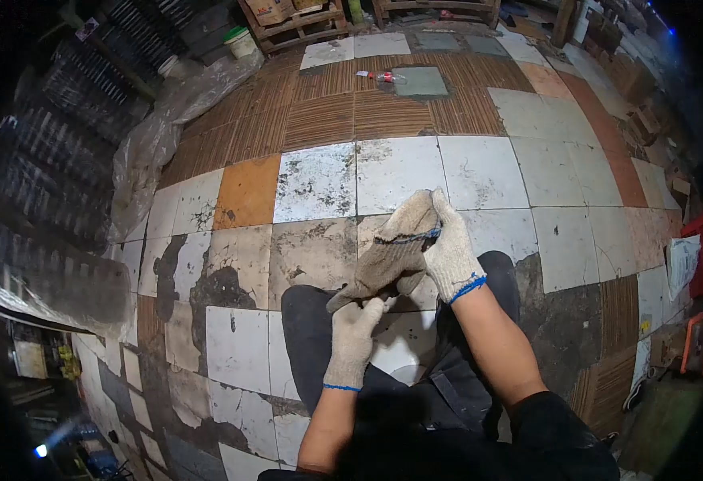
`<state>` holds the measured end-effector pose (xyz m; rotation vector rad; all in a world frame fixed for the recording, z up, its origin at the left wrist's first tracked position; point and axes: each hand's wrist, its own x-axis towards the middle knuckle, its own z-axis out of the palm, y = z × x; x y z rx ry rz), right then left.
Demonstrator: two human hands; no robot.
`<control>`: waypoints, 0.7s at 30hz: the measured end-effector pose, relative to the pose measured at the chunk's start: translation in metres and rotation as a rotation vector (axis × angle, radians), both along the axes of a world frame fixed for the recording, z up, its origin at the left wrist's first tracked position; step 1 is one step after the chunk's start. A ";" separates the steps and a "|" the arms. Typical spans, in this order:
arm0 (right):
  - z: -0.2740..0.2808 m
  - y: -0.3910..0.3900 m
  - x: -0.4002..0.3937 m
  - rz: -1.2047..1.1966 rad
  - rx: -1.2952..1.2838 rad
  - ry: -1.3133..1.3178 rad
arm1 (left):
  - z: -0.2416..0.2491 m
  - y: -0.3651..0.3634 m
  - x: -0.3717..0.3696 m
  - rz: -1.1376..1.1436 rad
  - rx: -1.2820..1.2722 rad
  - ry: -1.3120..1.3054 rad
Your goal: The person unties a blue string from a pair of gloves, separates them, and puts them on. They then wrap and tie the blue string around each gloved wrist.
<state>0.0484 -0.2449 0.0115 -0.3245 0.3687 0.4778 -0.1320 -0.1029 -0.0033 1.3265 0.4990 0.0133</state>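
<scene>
Both my hands wear off-white knit gloves with blue-edged cuffs. Between them, above my lap, is a soiled grey-brown knit glove (pixel 387 260) with a dark and blue band at its cuff. My right hand (pixel 452 248) grips the cuff end, its fingers pointing up and partly hidden by the fabric. Lower down, my left hand (pixel 353 341) pinches the finger end of the soiled glove between thumb and fingers. My knees in dark trousers lie on either side.
The floor (pixel 399 176) is a patchwork of white, brown and striped tiles, some broken. A plastic bottle (pixel 390 78) lies ahead. Crumpled clear plastic sheeting (pixel 139 164) runs along the left. A green-lidded bucket (pixel 241 42) and a wooden crate (pixel 299 28) stand at the back.
</scene>
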 end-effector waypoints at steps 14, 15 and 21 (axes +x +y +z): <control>0.001 -0.008 0.007 -0.033 0.054 0.016 | -0.031 -0.020 0.012 -0.045 0.048 -0.057; 0.001 -0.007 0.008 -0.033 0.060 0.011 | -0.029 -0.022 0.014 -0.002 0.019 -0.037; 0.004 0.006 0.004 -0.034 0.047 0.100 | -0.018 -0.024 0.025 0.177 0.097 -0.150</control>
